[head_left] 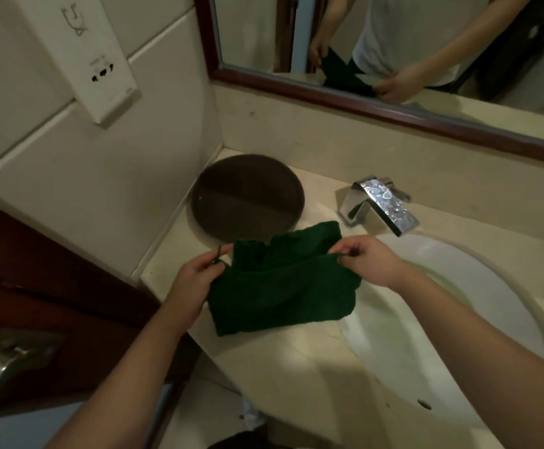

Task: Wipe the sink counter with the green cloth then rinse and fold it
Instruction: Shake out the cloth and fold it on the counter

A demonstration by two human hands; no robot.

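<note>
Green cloth [283,286]: dark fuzzy terry, rumpled rectangle, doubled over, long axis left-right. Lower part lies on glossy cream stone bench [296,358], right edge at rim of white oval basin [394,335]. Left hand [196,280] pinches top-left corner, right hand [371,260] top-right. Behind: round dark-brown tray [248,196]; angular chrome tap [377,202], droplet-beaded.

In the middle of the frame the cloth [280,286] is over the tabletop [280,358], just left of the sink [458,303]. The left grip [196,277] pinches its upper left corner, and the right grip [371,260] pinches its upper right edge. Behind it sits a round tray [248,196], with the tap [377,202] to the tray's right. The mirror [394,43] is at upper right and a wall box [95,59] at upper left.
</note>
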